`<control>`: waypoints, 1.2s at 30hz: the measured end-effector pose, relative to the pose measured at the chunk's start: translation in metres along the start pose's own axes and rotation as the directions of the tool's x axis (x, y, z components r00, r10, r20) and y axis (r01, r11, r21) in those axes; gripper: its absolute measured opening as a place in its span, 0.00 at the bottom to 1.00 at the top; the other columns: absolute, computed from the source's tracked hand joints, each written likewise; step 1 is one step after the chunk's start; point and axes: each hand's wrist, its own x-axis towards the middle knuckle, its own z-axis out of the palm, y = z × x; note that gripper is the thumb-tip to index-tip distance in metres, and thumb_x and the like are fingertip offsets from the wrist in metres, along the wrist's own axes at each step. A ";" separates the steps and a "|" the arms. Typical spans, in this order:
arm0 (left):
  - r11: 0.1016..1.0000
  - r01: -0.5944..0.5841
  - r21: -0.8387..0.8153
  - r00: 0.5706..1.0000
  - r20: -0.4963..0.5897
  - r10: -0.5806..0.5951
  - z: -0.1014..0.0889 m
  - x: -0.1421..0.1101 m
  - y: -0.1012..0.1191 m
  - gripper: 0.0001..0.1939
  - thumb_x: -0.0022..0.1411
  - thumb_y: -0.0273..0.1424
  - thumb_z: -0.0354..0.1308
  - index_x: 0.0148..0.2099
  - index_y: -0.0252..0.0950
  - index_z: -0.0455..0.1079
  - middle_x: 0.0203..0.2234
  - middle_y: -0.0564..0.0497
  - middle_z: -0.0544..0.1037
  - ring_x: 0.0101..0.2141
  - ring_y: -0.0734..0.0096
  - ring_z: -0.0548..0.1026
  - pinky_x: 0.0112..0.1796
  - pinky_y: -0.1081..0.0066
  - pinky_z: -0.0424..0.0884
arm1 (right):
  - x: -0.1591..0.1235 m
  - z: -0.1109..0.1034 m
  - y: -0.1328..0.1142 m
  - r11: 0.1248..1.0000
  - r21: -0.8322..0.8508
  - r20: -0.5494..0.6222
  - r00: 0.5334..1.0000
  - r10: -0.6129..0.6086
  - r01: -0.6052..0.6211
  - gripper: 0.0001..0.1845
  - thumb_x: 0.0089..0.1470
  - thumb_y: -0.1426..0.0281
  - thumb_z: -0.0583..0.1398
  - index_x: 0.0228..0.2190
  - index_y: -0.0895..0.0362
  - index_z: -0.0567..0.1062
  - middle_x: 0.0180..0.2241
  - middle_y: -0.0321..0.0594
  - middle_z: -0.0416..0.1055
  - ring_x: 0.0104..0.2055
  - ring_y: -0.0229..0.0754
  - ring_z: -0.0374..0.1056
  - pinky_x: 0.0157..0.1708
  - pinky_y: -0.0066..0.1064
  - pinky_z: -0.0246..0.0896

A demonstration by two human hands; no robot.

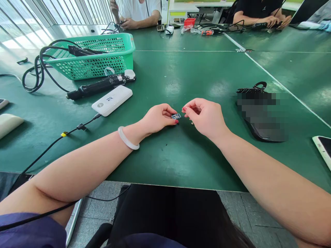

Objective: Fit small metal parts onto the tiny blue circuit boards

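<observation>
Between the thumb and fingers of my left hand (159,118) is a small circuit board (176,116), held just above the green table (165,162). My right hand (203,115) is pinched closed a short way to the right of the board, apart from it. Something tiny and pale seems to be at its fingertips, too small to name. Another tiny light piece (192,123) shows just under the right fingers; I cannot tell whether it lies on the table or is held.
Left stand a white power bank (112,100) with a black cable, a black electric screwdriver (100,86) and a green basket (90,70). Right lie a black, partly blurred object (261,117) and a phone (323,150). Two people (141,15) sit across, near a red box (189,22).
</observation>
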 end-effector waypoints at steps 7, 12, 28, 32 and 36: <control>1.000 0.003 0.012 1.000 0.007 -0.003 0.000 -0.001 0.001 0.12 0.47 0.21 0.65 0.35 0.31 0.68 0.28 0.49 0.77 0.32 0.72 0.75 0.39 0.65 0.71 | 0.002 0.000 0.007 0.992 0.120 0.035 0.999 0.033 -0.037 0.06 0.48 0.66 0.60 0.26 0.56 0.74 0.26 0.38 0.73 0.28 0.38 0.68 0.32 0.33 0.64; 1.000 -0.005 -0.011 1.000 0.011 0.005 0.000 0.001 -0.001 0.13 0.46 0.19 0.64 0.35 0.31 0.67 0.29 0.49 0.77 0.32 0.73 0.75 0.41 0.64 0.71 | 0.003 0.000 0.010 0.987 0.157 0.015 0.999 0.038 -0.040 0.11 0.51 0.69 0.58 0.36 0.57 0.77 0.29 0.39 0.75 0.30 0.38 0.70 0.36 0.35 0.67; 1.000 0.009 -0.008 1.000 0.020 -0.008 0.001 -0.001 0.001 0.12 0.46 0.18 0.63 0.34 0.31 0.66 0.28 0.49 0.77 0.31 0.73 0.75 0.41 0.64 0.70 | 0.003 0.000 0.010 0.982 0.181 0.031 0.998 0.048 -0.053 0.07 0.49 0.65 0.62 0.29 0.57 0.74 0.26 0.38 0.75 0.28 0.39 0.71 0.34 0.35 0.68; 1.000 0.004 -0.020 1.000 0.028 -0.004 0.000 -0.001 0.001 0.12 0.46 0.19 0.64 0.34 0.31 0.66 0.28 0.49 0.77 0.30 0.75 0.75 0.40 0.64 0.70 | 0.002 -0.002 0.010 0.987 0.158 0.040 0.999 0.031 -0.037 0.08 0.48 0.64 0.62 0.28 0.56 0.76 0.27 0.39 0.76 0.30 0.41 0.71 0.36 0.36 0.67; 1.000 -0.001 -0.009 0.999 0.037 0.001 0.000 0.000 0.001 0.12 0.46 0.20 0.64 0.34 0.30 0.67 0.27 0.50 0.77 0.30 0.75 0.74 0.39 0.65 0.70 | 0.003 -0.002 0.009 0.998 0.061 0.022 1.000 0.023 -0.024 0.08 0.47 0.64 0.62 0.27 0.55 0.78 0.27 0.38 0.75 0.27 0.39 0.69 0.31 0.34 0.64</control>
